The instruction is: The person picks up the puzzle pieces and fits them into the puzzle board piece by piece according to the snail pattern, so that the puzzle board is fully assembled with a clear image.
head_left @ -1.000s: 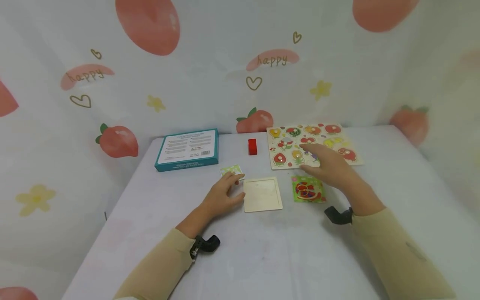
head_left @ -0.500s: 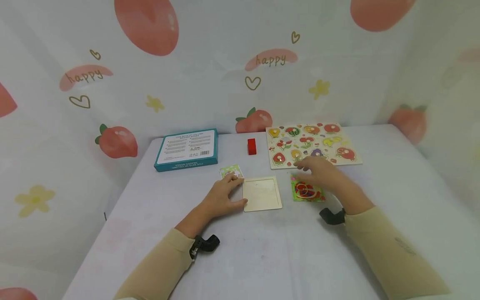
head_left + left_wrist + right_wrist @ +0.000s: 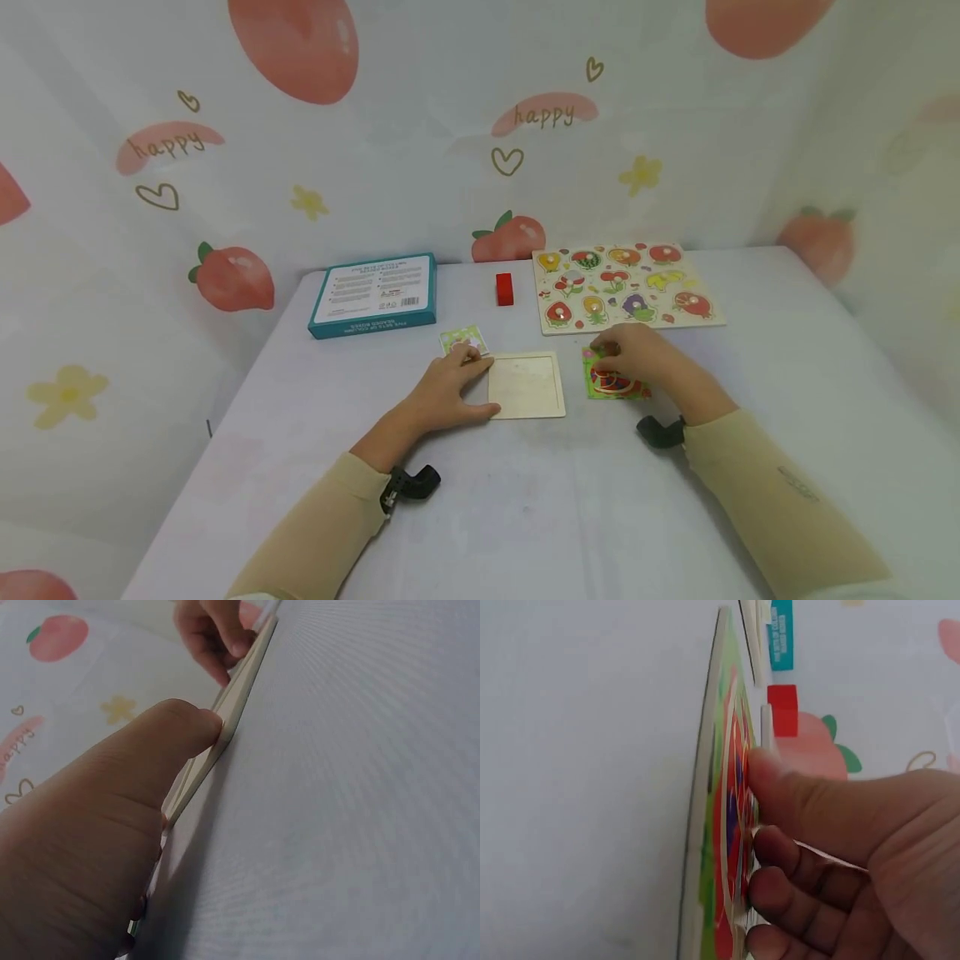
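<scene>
You are at a makeshift play corner: a white-covered table (image 3: pixel 517 517) closed in by cloth-like hangings (image 3: pixel 420 108) printed with fruit, flowers and "happy". The fruit puzzle board (image 3: pixel 627 289) and green picture puzzle (image 3: pixel 618 386) fit that; whether home or studio, you cannot tell.

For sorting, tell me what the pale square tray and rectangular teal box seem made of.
Pale square tray: probably smooth, unpainted wood, from its beige face and edges. Rectangular teal box: likely printed cardboard, from its text and barcode.
</scene>
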`<action>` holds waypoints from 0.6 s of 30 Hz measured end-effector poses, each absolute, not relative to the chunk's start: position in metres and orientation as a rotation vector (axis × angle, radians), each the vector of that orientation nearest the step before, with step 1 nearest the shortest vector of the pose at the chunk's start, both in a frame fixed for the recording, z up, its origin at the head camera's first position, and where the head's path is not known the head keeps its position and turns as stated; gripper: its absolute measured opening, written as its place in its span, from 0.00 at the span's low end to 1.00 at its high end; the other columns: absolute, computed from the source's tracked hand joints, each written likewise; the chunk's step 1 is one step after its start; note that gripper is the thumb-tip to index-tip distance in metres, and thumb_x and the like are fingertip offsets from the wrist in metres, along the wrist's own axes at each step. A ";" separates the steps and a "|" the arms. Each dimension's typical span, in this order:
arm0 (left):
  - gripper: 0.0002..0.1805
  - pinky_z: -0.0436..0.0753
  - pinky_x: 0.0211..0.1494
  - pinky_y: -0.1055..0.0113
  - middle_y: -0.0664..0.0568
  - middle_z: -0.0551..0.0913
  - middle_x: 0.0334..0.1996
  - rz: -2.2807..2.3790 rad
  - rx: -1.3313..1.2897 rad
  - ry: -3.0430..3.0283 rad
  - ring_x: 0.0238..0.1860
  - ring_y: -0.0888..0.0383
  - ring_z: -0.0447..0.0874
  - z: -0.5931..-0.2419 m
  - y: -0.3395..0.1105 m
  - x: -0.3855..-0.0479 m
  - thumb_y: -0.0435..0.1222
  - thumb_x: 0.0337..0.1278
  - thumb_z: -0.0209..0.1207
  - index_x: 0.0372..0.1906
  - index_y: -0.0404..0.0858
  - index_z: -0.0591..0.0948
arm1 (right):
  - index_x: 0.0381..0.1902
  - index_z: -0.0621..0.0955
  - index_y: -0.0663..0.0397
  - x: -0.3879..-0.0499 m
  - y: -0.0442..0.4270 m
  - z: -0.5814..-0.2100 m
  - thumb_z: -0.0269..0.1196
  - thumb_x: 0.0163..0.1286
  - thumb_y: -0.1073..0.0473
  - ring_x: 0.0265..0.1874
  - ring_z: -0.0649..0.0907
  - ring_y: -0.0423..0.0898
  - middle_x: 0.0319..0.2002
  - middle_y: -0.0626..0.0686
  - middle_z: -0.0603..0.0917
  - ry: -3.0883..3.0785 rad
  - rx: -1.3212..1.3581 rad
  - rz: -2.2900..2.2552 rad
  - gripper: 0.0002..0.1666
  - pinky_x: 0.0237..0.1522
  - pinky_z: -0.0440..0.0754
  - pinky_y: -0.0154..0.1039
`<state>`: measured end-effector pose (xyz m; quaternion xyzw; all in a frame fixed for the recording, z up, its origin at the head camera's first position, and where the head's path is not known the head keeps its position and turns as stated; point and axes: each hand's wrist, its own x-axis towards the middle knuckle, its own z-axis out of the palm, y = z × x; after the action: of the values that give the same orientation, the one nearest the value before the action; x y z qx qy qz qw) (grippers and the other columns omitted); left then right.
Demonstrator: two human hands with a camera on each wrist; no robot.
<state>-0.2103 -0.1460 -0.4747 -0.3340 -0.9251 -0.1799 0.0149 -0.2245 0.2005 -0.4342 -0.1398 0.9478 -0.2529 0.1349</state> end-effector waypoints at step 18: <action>0.41 0.71 0.52 0.57 0.50 0.72 0.57 -0.583 -1.028 -2.890 0.54 0.56 0.70 -0.475 -0.147 -0.210 0.58 0.53 0.70 0.70 0.41 0.78 | 0.54 0.85 0.61 -0.224 0.194 -0.433 0.74 0.64 0.59 0.50 0.81 0.57 0.48 0.58 0.85 2.843 -0.468 -0.736 0.21 0.58 0.76 0.57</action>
<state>-0.2104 -0.1471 -0.4748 -0.3292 -0.9255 -0.1868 0.0097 -0.2245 0.1943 -0.4327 -0.1568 0.9527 -0.2466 0.0838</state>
